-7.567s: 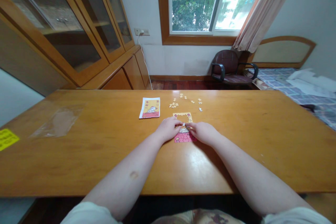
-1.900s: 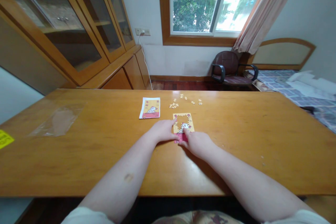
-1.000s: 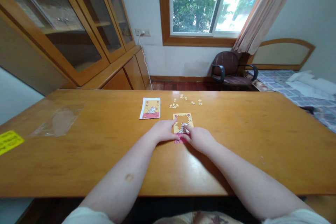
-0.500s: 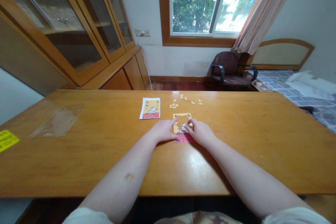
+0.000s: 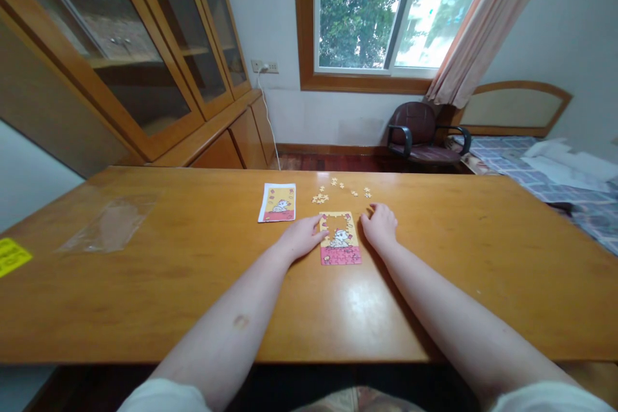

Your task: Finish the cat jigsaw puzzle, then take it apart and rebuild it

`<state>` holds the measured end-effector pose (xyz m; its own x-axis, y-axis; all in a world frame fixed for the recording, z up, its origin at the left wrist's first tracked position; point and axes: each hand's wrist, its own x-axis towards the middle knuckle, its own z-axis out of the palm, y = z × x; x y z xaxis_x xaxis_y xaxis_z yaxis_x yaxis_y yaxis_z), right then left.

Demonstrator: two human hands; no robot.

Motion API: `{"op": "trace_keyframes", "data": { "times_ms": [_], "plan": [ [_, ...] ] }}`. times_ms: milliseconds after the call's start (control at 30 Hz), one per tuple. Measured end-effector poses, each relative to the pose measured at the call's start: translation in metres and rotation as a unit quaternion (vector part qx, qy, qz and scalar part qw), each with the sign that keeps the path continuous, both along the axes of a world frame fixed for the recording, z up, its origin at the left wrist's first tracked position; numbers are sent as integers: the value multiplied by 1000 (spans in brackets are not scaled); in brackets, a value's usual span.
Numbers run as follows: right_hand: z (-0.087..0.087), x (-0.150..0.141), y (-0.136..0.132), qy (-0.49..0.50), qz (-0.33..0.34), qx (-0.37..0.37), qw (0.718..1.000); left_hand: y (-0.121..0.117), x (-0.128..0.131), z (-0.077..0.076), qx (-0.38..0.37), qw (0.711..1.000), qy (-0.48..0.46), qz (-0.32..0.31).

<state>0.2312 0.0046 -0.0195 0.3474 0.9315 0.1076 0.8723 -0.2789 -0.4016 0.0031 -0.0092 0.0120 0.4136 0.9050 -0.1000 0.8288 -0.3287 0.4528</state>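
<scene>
A jigsaw puzzle (image 5: 340, 256) with a white cartoon animal on yellow above a pink band lies flat on the table, a gap in its upper middle showing bare wood. My left hand (image 5: 302, 238) rests at the puzzle's left edge, thumb and forefinger apart and touching it. Just right of the puzzle, my right hand (image 5: 380, 227) is over the table with its fingers loosely bent and apart; nothing shows in it. Beyond the puzzle lie several loose puzzle pieces (image 5: 319, 198), some clustered, others scattered to the right.
A picture card (image 5: 280, 205) printed with the same animal lies left of the puzzle. Farther left are a clear plastic bag (image 5: 113, 224) and a yellow label (image 5: 13, 256) on the wooden table (image 5: 207, 270). An office chair (image 5: 420, 132) stands beyond the table's far edge.
My right hand has moved off the puzzle to the right, uncovering the animal picture. My left hand stays at the left edge, its thumb shifted slightly upward. The view has tilted a little.
</scene>
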Motion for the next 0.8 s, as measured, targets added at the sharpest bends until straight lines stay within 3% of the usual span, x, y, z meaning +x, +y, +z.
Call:
{"op": "trace_keyframes", "data": {
  "times_ms": [333, 633, 800],
  "plan": [
    [4, 4, 26, -119, 32, -55, 991, -1, 1, 0, 10, 1000, -4, -7],
    [20, 7, 11, -123, 66, -85, 987, 0, 2, 0, 2, 1000, 7, -2],
    [23, 8, -8, -89, 126, -76, 985, 1, 2, -4, 9, 1000, 2, -1]
  ]
}}
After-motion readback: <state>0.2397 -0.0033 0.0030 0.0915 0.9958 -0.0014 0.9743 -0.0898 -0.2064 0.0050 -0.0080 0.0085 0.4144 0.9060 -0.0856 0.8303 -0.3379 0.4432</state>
